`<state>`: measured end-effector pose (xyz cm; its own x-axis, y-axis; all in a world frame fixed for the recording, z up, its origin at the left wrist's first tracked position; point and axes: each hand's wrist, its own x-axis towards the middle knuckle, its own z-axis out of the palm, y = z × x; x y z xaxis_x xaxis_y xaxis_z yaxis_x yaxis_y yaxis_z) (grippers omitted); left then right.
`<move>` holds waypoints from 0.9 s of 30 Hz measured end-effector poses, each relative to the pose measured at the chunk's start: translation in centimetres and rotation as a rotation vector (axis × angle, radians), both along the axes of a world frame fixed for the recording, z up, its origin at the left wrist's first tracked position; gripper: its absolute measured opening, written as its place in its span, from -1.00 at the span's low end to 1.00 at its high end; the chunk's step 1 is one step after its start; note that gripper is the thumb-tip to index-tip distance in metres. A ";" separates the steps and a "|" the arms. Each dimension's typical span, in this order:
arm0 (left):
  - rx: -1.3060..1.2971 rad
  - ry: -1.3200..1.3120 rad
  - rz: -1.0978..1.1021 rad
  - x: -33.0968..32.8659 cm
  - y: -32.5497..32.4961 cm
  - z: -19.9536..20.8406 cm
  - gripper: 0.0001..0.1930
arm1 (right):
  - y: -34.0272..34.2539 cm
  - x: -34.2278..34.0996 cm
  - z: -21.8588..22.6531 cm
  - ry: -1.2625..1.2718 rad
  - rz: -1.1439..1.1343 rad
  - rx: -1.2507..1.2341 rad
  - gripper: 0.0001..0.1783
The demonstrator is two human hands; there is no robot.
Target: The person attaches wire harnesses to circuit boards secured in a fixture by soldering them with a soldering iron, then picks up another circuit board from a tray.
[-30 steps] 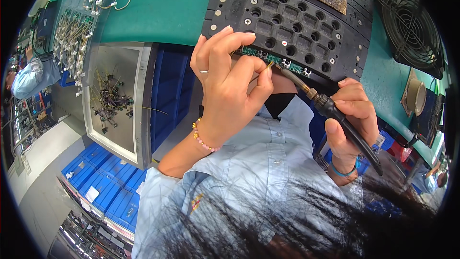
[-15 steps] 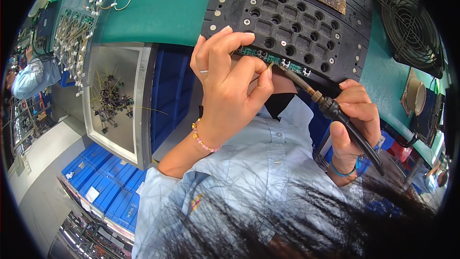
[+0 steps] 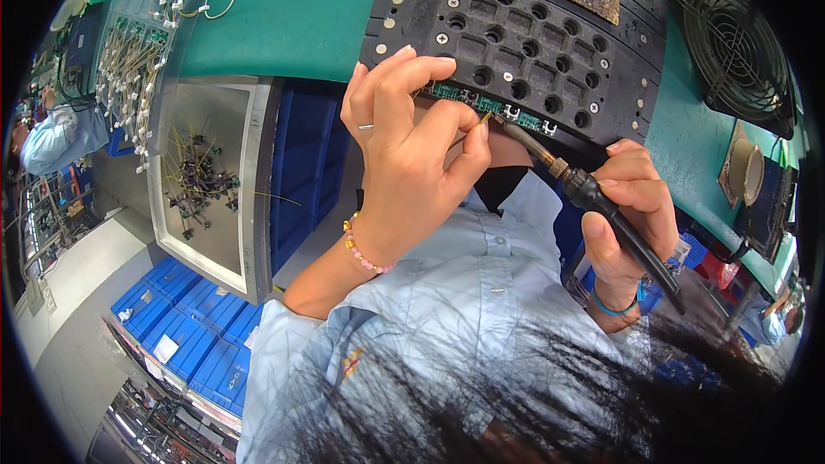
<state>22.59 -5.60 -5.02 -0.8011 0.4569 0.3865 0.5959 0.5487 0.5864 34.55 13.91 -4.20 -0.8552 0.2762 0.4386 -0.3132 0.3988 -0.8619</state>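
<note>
My left hand (image 3: 411, 148) pinches a thin yellow-green wire (image 3: 485, 118) between thumb and forefinger, its other fingers curled above. The wire's end meets a narrow strip of green circuit boards (image 3: 530, 123) along the near edge of a black fixture block (image 3: 537, 24) with round and square recesses. In my right hand (image 3: 638, 202) is a soldering iron (image 3: 626, 236) with a black handle, gripped between the thumb and fingers. Its tip is at the boards, right beside the wire's end. My left fingers hide the strip's left part.
A framed metal tray (image 3: 249, 232) with wired parts (image 3: 202, 180) stands at left. Wired boards (image 3: 133, 69) hang over the green bench (image 3: 284, 13). At right are a black fan (image 3: 735, 47) and a roll (image 3: 745, 170). Blue bins (image 3: 185, 318) lie lower left.
The soldering iron and my right hand have shifted slightly left, bringing the tip closer to the wire's end. My left hand keeps its place and its pinch.
</note>
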 end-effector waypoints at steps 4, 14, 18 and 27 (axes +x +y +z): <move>0.003 0.004 0.006 0.0 0.0 0.0 -0.88 | -0.2 0.1 0.1 0.001 -0.024 -0.056 -0.73; 0.032 -0.026 -0.006 -0.1 -0.1 0.2 -0.90 | -0.2 0.2 0.2 0.042 -0.056 -0.137 -0.73; 0.010 -0.036 -0.077 -0.1 -0.3 0.4 -0.91 | -0.1 0.3 0.1 0.075 -0.094 -0.187 -0.73; 0.030 -0.072 -0.022 -0.1 -0.2 0.8 -0.90 | 0.1 0.3 0.1 0.040 -0.028 -0.133 -0.74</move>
